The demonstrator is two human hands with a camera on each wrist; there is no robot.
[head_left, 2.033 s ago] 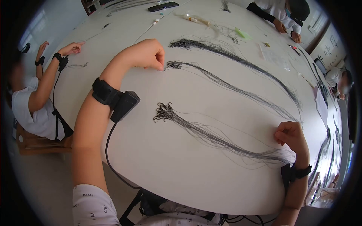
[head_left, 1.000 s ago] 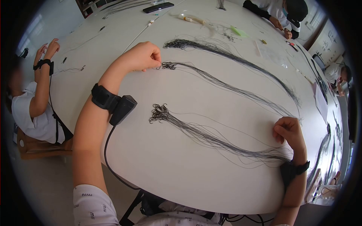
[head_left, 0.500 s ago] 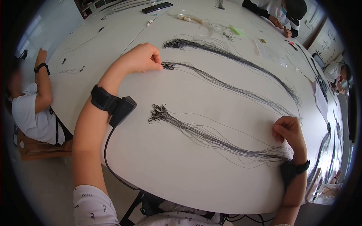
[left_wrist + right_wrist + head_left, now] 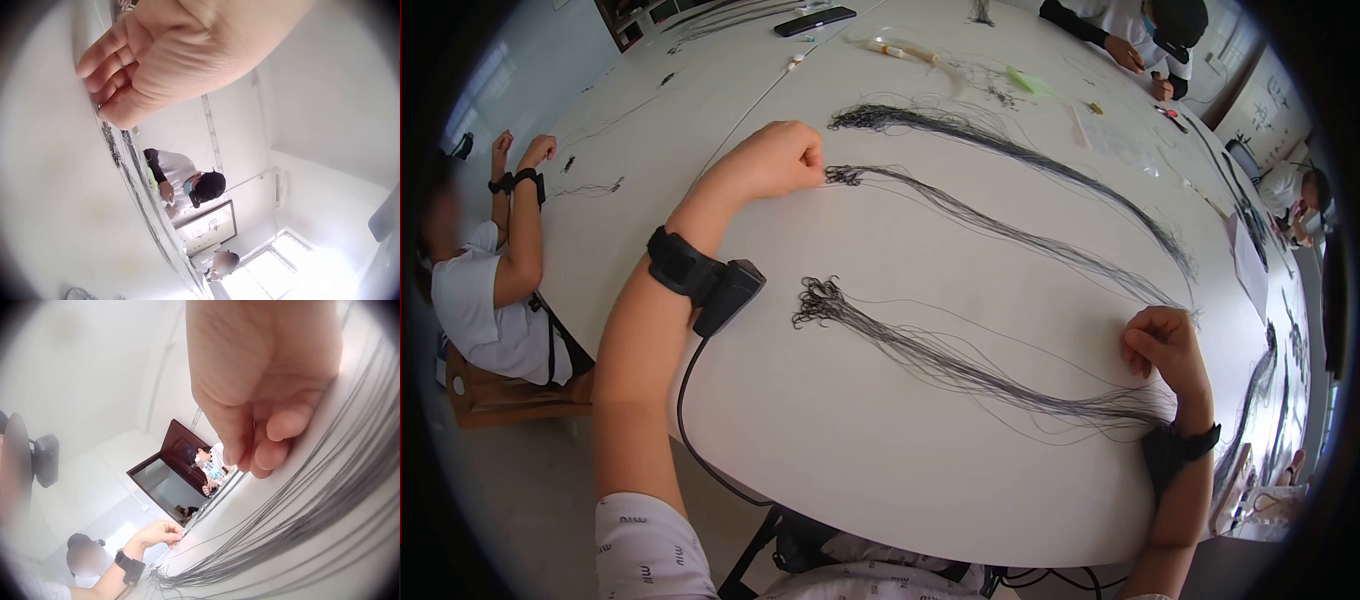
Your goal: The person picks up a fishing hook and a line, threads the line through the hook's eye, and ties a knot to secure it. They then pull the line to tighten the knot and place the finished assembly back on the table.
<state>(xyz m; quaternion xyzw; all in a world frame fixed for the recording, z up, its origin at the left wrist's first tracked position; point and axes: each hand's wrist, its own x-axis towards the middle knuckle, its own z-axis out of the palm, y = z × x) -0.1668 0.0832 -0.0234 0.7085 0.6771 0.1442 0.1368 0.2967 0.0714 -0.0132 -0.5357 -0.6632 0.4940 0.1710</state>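
In the head view my left hand (image 4: pixel 772 160) is at the left end of the middle bundle of thin dark lines (image 4: pixel 970 212), thumb and finger pinched at its small black hooks (image 4: pixel 843 176). The left wrist view shows the left hand (image 4: pixel 181 56) low over the table, fingers curved towards the thumb beside the hooks (image 4: pixel 112 147). My right hand (image 4: pixel 1168 350) stands above the right end of the nearest bundle (image 4: pixel 990 380), fingers curled. In the right wrist view the right hand (image 4: pixel 262 381) has thumb and fingers close together; whether a thin line is between them cannot be seen.
A third, thicker bundle (image 4: pixel 1000 145) lies farther back. Beyond it are a phone (image 4: pixel 815 21), a coiled clear tube (image 4: pixel 905 52), a green slip (image 4: pixel 1028 82) and a plastic bag (image 4: pixel 1115 140). People sit at the left, far right and right edge. A cable hangs from my left wrist.
My left hand has moved slightly left and down, to the middle bundle's hooks; a hook seen at its fingertips earlier is now hidden or among them. My right hand has barely moved.
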